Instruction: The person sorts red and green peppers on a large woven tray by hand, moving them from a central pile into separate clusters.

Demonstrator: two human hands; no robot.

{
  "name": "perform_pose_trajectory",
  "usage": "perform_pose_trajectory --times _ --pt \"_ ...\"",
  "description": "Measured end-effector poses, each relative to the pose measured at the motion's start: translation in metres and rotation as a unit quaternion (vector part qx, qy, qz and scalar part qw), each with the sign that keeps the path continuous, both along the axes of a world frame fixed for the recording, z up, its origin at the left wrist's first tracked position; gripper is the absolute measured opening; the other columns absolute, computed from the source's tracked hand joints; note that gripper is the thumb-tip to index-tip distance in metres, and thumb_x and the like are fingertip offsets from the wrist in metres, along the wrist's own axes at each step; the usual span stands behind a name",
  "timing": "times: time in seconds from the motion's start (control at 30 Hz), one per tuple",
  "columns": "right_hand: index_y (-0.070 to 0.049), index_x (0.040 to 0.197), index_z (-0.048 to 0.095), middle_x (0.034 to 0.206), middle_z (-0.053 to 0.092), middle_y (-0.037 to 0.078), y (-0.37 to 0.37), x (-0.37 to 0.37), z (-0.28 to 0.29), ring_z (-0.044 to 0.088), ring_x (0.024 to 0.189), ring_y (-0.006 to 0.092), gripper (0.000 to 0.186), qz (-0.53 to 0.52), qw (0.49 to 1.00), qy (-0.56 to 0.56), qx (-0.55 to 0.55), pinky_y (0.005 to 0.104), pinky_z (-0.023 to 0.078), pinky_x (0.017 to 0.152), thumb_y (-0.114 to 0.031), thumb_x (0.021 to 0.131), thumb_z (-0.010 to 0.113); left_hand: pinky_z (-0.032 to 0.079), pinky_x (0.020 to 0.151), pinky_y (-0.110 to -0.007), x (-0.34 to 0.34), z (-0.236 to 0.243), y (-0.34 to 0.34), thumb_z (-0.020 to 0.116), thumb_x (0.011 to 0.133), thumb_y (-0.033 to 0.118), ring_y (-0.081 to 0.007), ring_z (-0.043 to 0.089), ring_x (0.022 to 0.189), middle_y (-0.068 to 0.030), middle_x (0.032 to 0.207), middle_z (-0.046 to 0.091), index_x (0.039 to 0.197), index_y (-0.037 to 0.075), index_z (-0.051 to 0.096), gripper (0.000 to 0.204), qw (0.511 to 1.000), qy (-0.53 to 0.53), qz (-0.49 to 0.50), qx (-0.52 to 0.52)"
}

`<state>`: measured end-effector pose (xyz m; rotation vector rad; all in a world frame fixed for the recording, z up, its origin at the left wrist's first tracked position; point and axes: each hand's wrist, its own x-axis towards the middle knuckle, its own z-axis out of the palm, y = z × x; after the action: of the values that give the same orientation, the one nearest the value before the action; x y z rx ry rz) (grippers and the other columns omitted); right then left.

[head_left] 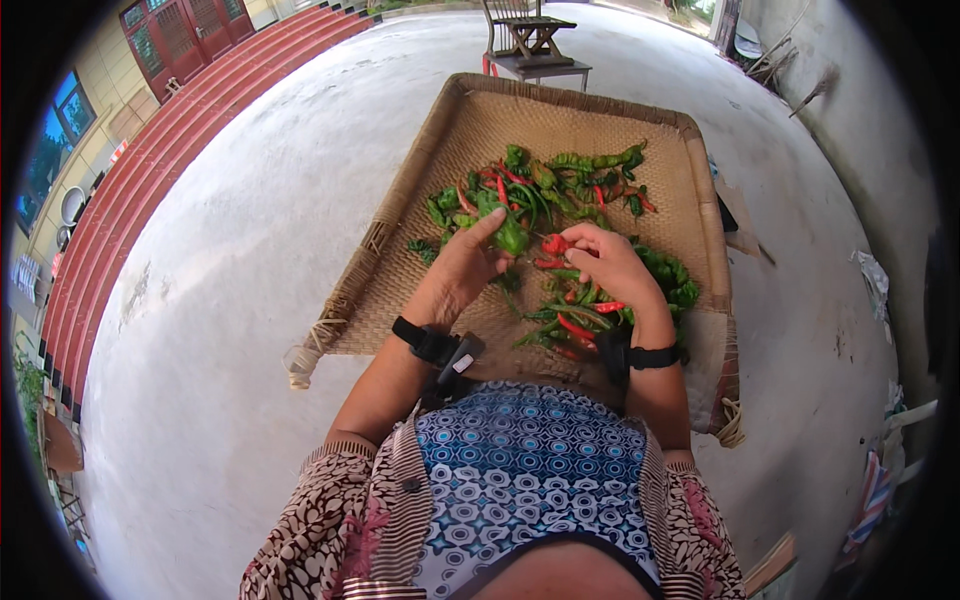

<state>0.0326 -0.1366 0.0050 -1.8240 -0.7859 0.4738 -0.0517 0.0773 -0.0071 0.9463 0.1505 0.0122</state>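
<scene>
A woven basket tray (410,300) with a thick bound rim lies in front of me, bearing a loose spread of green and red chili peppers. My left hand (465,265) curls around a plump green pepper (512,238), its thumb along the pepper's left side. Close by on the right, my right hand (612,265) pinches a red pepper (554,244) between thumb and fingers. Mostly green peppers (575,163) lie beyond my hands. Nearer to me, beneath the right hand and wrist, is a mixed heap of red and green peppers (575,325).
A wooden chair (515,35) with a small folding stool (538,38) on its seat stands past the tray's far edge. Red steps (190,130) run along the left. A grey wall (860,150) rises on the right, with a crumpled plastic bag (872,285) near its foot.
</scene>
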Motion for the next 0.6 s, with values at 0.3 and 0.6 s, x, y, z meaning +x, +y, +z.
perform_pose_trajectory --times 0.3,0.6 --pt "0.001 0.119 0.053 0.096 0.063 0.007 0.034 0.006 0.000 0.059 0.075 0.0148 0.035 -0.122 0.978 0.008 0.172 0.0285 0.047 0.064 -0.020 0.091 0.057 0.047 0.064 -0.023 -0.008 -0.006 -0.006 0.065 0.087 0.025 -0.0111 0.057 0.077 0.0006 0.098 0.063 0.104 0.010 0.059 0.024 0.998 -0.023 -0.027 -0.052" --pt "-0.001 0.090 0.061 0.067 0.060 0.005 0.032 -0.029 0.007 0.057 0.063 0.0166 0.027 0.008 0.975 -0.214 -0.066 0.0313 0.046 0.063 -0.028 0.088 0.062 0.046 0.065 -0.026 0.001 -0.025 0.001 0.059 0.090 0.039 -0.0137 0.059 0.081 -0.0024 0.095 0.063 0.102 0.011 0.058 0.030 0.998 -0.010 0.031 -0.047"
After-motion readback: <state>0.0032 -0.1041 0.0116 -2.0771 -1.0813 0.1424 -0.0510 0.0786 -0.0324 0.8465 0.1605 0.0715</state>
